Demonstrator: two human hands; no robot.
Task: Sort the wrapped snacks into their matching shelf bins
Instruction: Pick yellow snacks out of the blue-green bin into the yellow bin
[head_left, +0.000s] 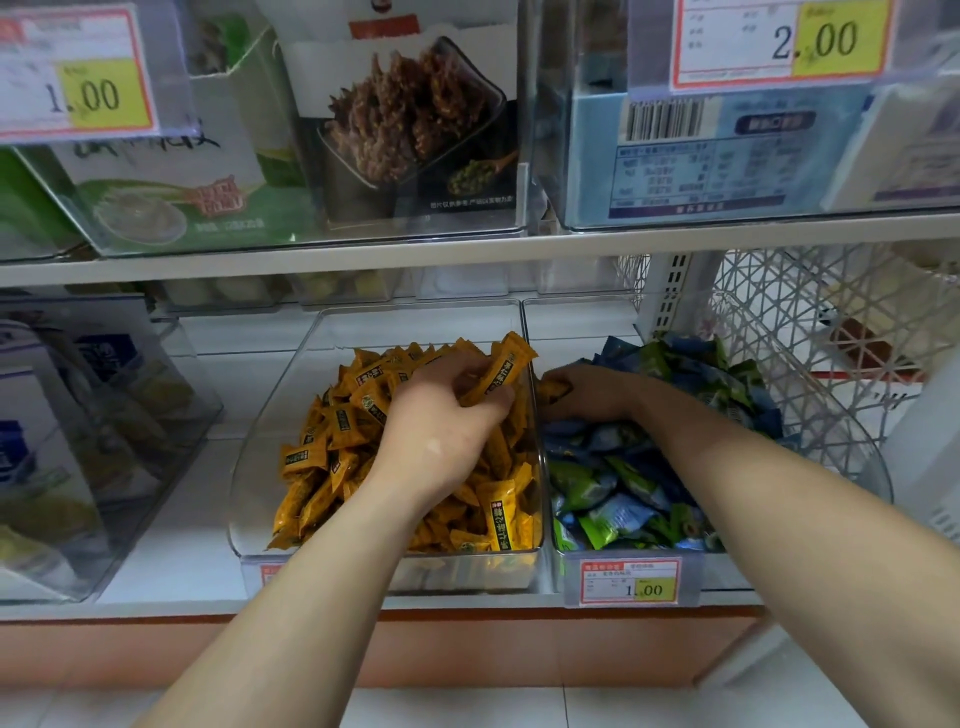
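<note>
A clear bin (260, 467) on the lower shelf is heaped with orange wrapped snacks (337, 431). My left hand (441, 415) is over that heap and grips an orange snack (498, 374) near the bin's right wall. Right beside it a second clear bin (571, 558) holds blue and green wrapped snacks (613, 499). My right hand (592, 392) reaches into this bin from the right, fingers curled round an orange snack (553, 389) lying among the blue ones.
A white lattice basket (810, 338) stands right of the blue bin. Clear bins with boxed goods (62, 441) fill the left. An upper shelf (467, 249) with boxes and price tags hangs close overhead. A price tag (628, 582) fronts the blue bin.
</note>
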